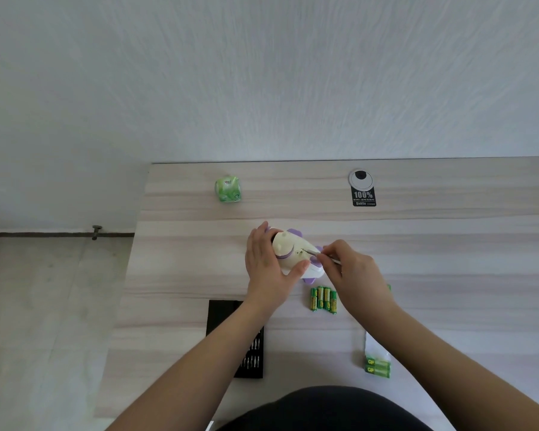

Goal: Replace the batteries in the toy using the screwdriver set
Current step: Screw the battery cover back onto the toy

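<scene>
Head view, toy: cream-and-purple toy (294, 255) lay on its side mid-surface, near the centre of the light wood-grain surface (433, 244).
Left hand: left hand (266, 265) was wrapped round the toy's rounded end, thumb pressed on its near side.
Right hand: right hand (353, 272) pinched a thin screwdriver (313, 252), tip set at a small screw on the toy's body.
Batteries: four green batteries (323, 299) lay side by side just below the toy, beside the right wrist; a green battery pack (377, 367) sat nearer the body on the right.
Bit case: black screwdriver case (249, 356) lay partly under the left forearm.
Risk, slip: tip likely to skid off the screw if the toy rolled on its curved shell, scratching plastic or rounding the head.
Risk, loss: a freed screw could roll away unseen on the striped surface.
Risk, scatter: right forearm could sweep the loose batteries.
Edges: left edge lay well apart from the toy; far edge met the wall.
Open room: widest bare stretch lay to the right; a green tissue pack (227, 189) and a cable grommet (360, 178) stood toward the far edge.
</scene>
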`<state>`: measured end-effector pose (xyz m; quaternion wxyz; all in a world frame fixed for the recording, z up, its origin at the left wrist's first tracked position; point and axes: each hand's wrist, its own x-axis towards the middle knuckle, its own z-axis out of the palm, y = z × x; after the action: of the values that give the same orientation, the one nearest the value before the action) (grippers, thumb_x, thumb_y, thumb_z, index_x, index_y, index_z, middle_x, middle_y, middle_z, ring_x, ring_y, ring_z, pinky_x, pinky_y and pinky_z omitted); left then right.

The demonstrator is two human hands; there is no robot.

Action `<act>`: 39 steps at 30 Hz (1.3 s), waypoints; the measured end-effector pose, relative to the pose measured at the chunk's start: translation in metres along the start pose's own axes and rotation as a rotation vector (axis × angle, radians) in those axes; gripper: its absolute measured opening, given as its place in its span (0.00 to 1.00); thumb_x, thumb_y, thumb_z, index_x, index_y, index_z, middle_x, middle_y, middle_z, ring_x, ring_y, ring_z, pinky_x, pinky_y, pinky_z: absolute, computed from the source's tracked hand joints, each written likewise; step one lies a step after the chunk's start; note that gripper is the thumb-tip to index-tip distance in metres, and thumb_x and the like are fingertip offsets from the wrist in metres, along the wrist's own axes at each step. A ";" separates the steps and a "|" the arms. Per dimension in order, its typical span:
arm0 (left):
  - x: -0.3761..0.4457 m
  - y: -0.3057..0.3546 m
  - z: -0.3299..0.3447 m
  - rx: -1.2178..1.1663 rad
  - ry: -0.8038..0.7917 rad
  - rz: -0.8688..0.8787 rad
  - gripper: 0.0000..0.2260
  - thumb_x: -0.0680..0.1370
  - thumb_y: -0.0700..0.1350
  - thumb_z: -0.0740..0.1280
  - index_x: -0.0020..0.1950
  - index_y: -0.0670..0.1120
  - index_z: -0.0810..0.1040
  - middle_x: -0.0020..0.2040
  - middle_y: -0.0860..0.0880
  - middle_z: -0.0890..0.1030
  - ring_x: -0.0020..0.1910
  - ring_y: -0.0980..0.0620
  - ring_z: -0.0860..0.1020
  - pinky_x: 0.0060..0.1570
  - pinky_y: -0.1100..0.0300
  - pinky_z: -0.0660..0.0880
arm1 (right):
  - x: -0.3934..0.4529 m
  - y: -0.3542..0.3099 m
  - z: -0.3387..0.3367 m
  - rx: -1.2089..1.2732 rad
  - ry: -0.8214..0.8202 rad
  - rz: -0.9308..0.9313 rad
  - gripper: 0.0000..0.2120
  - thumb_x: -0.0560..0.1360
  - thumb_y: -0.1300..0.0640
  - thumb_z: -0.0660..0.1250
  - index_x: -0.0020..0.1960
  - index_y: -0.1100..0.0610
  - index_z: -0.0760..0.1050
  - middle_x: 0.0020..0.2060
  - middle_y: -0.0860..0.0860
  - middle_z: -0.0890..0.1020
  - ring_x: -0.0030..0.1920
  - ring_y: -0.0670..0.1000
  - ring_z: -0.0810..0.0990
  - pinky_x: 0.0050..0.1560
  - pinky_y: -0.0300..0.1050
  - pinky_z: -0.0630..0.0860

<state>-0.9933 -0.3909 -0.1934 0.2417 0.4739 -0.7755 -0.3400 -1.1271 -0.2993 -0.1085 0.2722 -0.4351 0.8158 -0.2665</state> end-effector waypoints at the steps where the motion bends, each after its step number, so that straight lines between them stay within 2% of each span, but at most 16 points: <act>1: 0.000 0.000 0.000 0.001 0.000 0.002 0.33 0.67 0.61 0.69 0.66 0.51 0.61 0.72 0.45 0.64 0.73 0.42 0.61 0.69 0.43 0.63 | 0.000 0.000 0.000 -0.006 -0.006 0.005 0.07 0.79 0.51 0.63 0.48 0.54 0.73 0.42 0.49 0.84 0.38 0.51 0.78 0.36 0.44 0.70; 5: 0.000 -0.001 0.001 0.000 0.007 0.001 0.34 0.66 0.61 0.69 0.66 0.50 0.60 0.72 0.45 0.64 0.73 0.42 0.61 0.69 0.45 0.62 | 0.001 -0.001 0.003 -0.009 -0.020 0.017 0.07 0.79 0.50 0.62 0.48 0.53 0.72 0.41 0.50 0.84 0.41 0.54 0.80 0.40 0.49 0.76; 16: -0.002 -0.004 0.001 -0.010 0.016 0.024 0.34 0.67 0.61 0.70 0.66 0.49 0.61 0.72 0.46 0.64 0.73 0.44 0.61 0.70 0.47 0.62 | -0.001 -0.006 0.002 -0.018 -0.028 0.001 0.08 0.79 0.51 0.63 0.48 0.56 0.73 0.40 0.51 0.84 0.42 0.56 0.81 0.43 0.51 0.77; 21: -0.002 -0.004 0.001 -0.014 0.019 0.024 0.34 0.66 0.61 0.70 0.66 0.50 0.61 0.72 0.46 0.64 0.73 0.44 0.61 0.70 0.49 0.61 | -0.002 -0.008 0.002 -0.041 -0.024 -0.018 0.09 0.79 0.52 0.63 0.49 0.58 0.74 0.40 0.51 0.84 0.41 0.56 0.80 0.41 0.49 0.74; 33: -0.003 -0.007 0.003 -0.006 0.011 0.026 0.35 0.67 0.61 0.70 0.67 0.48 0.62 0.73 0.47 0.63 0.73 0.43 0.60 0.70 0.45 0.62 | 0.002 -0.009 0.002 -0.082 -0.043 -0.028 0.09 0.79 0.52 0.63 0.49 0.59 0.74 0.41 0.52 0.84 0.42 0.56 0.80 0.41 0.49 0.75; 39: -0.002 -0.004 0.002 -0.006 0.024 0.028 0.34 0.67 0.61 0.69 0.66 0.48 0.62 0.72 0.46 0.65 0.72 0.42 0.62 0.68 0.43 0.64 | 0.012 -0.015 -0.003 -0.210 -0.073 -0.084 0.10 0.79 0.51 0.61 0.49 0.58 0.74 0.41 0.54 0.83 0.42 0.58 0.79 0.42 0.51 0.75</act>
<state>-0.9912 -0.3903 -0.1978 0.2573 0.4661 -0.7781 -0.3333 -1.1261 -0.3164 -0.0987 0.2429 -0.5045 0.8099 -0.1747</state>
